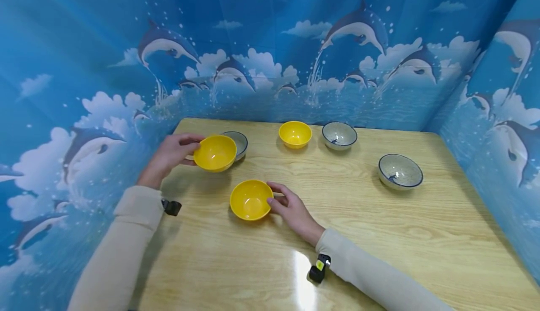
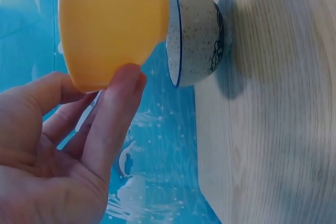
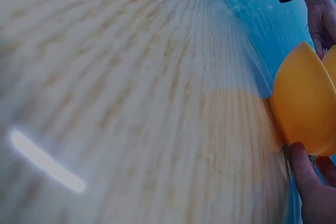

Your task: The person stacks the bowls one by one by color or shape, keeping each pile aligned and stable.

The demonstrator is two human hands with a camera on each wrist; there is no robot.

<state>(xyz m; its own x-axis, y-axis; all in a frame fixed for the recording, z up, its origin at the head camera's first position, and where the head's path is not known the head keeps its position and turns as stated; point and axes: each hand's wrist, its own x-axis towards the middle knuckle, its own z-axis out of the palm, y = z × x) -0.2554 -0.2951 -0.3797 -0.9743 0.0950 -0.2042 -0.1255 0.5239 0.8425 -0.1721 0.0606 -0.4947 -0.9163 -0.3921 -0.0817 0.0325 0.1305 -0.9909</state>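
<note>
My left hand (image 1: 175, 152) pinches a yellow bowl (image 1: 215, 154) by its left side. In the left wrist view that yellow bowl (image 2: 113, 24) is raised off the table, thumb and fingers at its edge. Just beyond it stands a grey speckled bowl (image 1: 242, 144) with a blue rim, partly hidden behind the yellow one in the head view. Lower and nearer the middle, my right hand (image 1: 293, 210) grips a second yellow bowl (image 1: 251, 201) at its right rim, thumb over the edge. The right wrist view shows this bowl (image 3: 302, 103) from the side, close over the wood.
At the back of the wooden table (image 1: 337, 208) stand a third yellow bowl (image 1: 295, 134) and, to its right, a grey bowl with a blue rim (image 1: 339, 135). Another grey bowl (image 1: 400, 172) is farther right. A blue dolphin-print curtain (image 1: 261, 29) encloses the table's back and sides.
</note>
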